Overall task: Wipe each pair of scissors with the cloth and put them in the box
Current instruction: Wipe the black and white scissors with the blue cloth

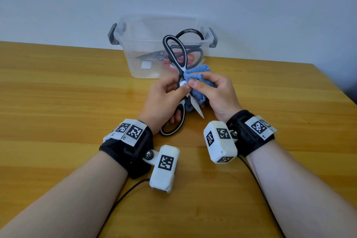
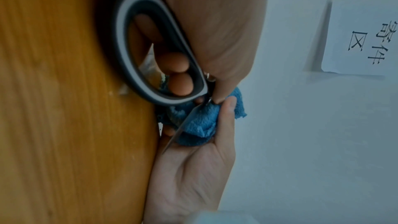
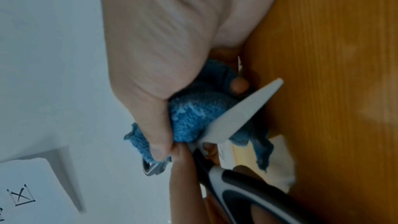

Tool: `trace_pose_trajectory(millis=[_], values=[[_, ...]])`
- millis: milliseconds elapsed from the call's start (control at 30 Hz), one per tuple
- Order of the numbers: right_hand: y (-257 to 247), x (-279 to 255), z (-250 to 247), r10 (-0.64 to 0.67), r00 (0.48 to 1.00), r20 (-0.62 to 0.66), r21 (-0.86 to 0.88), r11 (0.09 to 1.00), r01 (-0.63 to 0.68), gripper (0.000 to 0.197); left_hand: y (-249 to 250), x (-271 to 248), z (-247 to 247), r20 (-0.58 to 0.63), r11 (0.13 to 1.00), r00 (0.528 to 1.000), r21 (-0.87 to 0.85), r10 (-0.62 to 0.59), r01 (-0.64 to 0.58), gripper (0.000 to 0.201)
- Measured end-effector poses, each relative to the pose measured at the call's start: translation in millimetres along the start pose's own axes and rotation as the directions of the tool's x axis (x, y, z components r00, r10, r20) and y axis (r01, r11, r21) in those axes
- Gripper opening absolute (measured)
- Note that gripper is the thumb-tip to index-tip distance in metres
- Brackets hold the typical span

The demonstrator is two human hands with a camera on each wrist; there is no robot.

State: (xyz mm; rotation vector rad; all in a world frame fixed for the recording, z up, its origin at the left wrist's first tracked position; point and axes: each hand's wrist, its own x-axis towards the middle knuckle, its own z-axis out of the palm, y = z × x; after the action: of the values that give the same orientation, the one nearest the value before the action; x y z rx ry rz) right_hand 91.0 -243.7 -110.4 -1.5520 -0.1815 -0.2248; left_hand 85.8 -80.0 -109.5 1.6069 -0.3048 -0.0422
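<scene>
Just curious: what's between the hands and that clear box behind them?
In the head view, only a short strip of bare wooden table separates the hands from the clear box; the held scissors' upper handle overlaps the box.

Both forearms reach forward, wrists banded. Left hand [image 1: 162,100] curled, fingers through a scissor handle, thumb extended to the pivot. Right hand [image 1: 216,92] just right of it, thumb and fingers pinching a cloth.
</scene>
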Motion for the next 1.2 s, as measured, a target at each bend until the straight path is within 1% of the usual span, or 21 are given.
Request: trace_pose_trajectory(millis=[100, 200, 333, 367, 433, 533, 600, 767, 867, 900, 933, 1000, 1033, 1067, 1100, 1133, 1200], values=[[-1.8, 0.3, 0.6, 0.009, 1.000, -0.018, -0.004, 1.000, -0.009, 0.009, -0.7, 0.3, -0.3, 0.002, 1.000, 1.000, 0.026, 0.006, -0.006, 0.011], [-0.2, 1.4, 0.3, 0.030, 0.997, -0.070, -0.030, 0.999, -0.032, 0.011, -0.5, 0.4, -0.1, 0.013, 0.998, 1.000, 0.052, 0.022, -0.023, 0.012], [-0.4, 1.8, 1.5, 0.050, 0.989, -0.139, -0.018, 0.998, -0.053, 0.002, -1.2, 0.8, -0.4, 0.013, 0.995, 1.000, 0.091, 0.028, -0.029, 0.021], [-0.7, 2.4, 1.8, 0.047, 0.986, -0.162, -0.006, 0.999, -0.049, 0.004, -1.3, 0.8, -0.2, 0.010, 0.995, 1.000, 0.100, 0.025, -0.026, 0.022], [0.6, 4.1, 1.8, 0.042, 0.974, -0.222, 0.017, 0.999, -0.039, 0.008, -1.5, 0.7, 0.4, 0.010, 0.993, 1.000, 0.120, 0.020, -0.021, 0.022], [5.3, 7.8, -0.2, 0.044, 0.939, -0.341, 0.026, 0.999, -0.038, 0.012, -1.1, 0.6, 0.9, 0.018, 0.990, 1.000, 0.138, 0.015, -0.017, 0.024], [7.8, 9.8, -1.9, 0.034, 0.928, -0.372, 0.024, 0.999, -0.027, 0.015, -1.1, 0.7, 0.7, 0.018, 0.990, 1.000, 0.142, 0.016, -0.019, 0.026], [4.7, 9.1, -2.2, 0.030, 0.924, -0.382, 0.061, 0.998, -0.007, 0.006, -1.0, 0.8, 0.7, 0.010, 0.989, 1.000, 0.145, 0.011, -0.012, 0.026], [-1.3, 7.9, -2.7, 0.072, 0.920, -0.386, 0.132, 0.991, -0.022, 0.002, -0.8, 0.5, 1.0, -0.002, 0.991, 1.000, 0.136, 0.014, -0.014, 0.026], [-2.7, 7.1, -2.9, 0.080, 0.930, -0.359, 0.147, 0.989, -0.028, 0.004, -0.8, 0.5, 1.1, -0.008, 0.992, 1.000, 0.128, 0.017, -0.016, 0.025], [-2.8, 6.4, -2.6, 0.074, 0.949, -0.305, 0.140, 0.990, -0.032, 0.006, -1.2, 0.6, 0.9, -0.015, 0.993, 1.000, 0.120, 0.022, -0.020, 0.024], [-3.3, 3.4, 0.0, 0.040, 0.987, -0.158, 0.056, 0.998, -0.032, 0.011, -1.5, 0.9, 0.6, -0.017, 0.994, 0.999, 0.106, 0.029, -0.027, 0.018], [-3.2, 1.8, 1.6, 0.039, 0.993, -0.107, 0.008, 0.999, -0.038, 0.011, -1.3, 1.0, 0.2, -0.010, 0.995, 0.999, 0.098, 0.030, -0.029, 0.013], [-2.3, 1.6, 1.8, 0.044, 0.995, -0.086, -0.022, 0.999, -0.046, 0.008, -1.0, 1.0, -0.2, -0.003, 0.995, 0.999, 0.092, 0.033, -0.032, 0.010], [-1.8, 1.9, 2.0, 0.048, 0.995, -0.091, -0.028, 0.998, -0.050, 0.005, -0.6, 1.1, -0.6, 0.005, 0.995, 0.999, 0.090, 0.037, -0.038, 0.009], [-0.8, 2.2, 2.0, 0.046, 0.992, -0.115, -0.026, 0.998, -0.049, 0.011, -0.8, 1.0, -0.9, 0.015, 0.995, 0.999, 0.089, 0.044, -0.045, 0.009], [1.2, 3.2, 2.0, 0.039, 0.984, -0.174, -0.032, 0.998, -0.045, 0.034, -1.5, 0.9, -0.9, 0.032, 0.994, 0.998, 0.089, 0.059, -0.062, 0.009]])
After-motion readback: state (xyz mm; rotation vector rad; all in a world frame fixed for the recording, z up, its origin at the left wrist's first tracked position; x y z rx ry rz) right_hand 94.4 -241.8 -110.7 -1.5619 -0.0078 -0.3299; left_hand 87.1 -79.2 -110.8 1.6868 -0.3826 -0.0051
